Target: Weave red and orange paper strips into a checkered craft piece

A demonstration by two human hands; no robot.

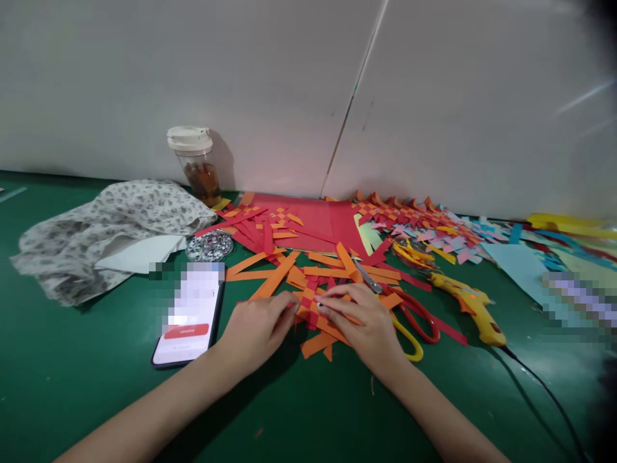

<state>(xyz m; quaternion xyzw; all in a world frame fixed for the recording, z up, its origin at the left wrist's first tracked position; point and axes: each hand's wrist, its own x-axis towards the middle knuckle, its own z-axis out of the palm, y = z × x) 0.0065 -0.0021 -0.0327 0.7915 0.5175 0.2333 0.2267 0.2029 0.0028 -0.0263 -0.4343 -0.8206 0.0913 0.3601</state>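
Observation:
Between my hands is a small fish-shaped piece woven from red and orange paper strips (308, 310). My left hand (260, 326) pinches its left edge with thumb and forefinger. At its right side, the thumb and fingertips of my right hand (369, 325) close around a small black-and-white googly eye (319, 305) against the paper. Loose orange paper strips (277, 276) lie beneath and behind the woven piece. Scissors with red and yellow handles (419, 315) rest partly under my right hand, their blades pointing away.
Left stand a phone (193, 315), patterned cloth (125, 218), a bag of small black-and-white pieces (209, 246) and a lidded cup (200, 167). Right lies a yellow glue gun (475, 308), its cord trailing forward. Red sheets (308, 218) and finished woven pieces (400, 209) line the wall.

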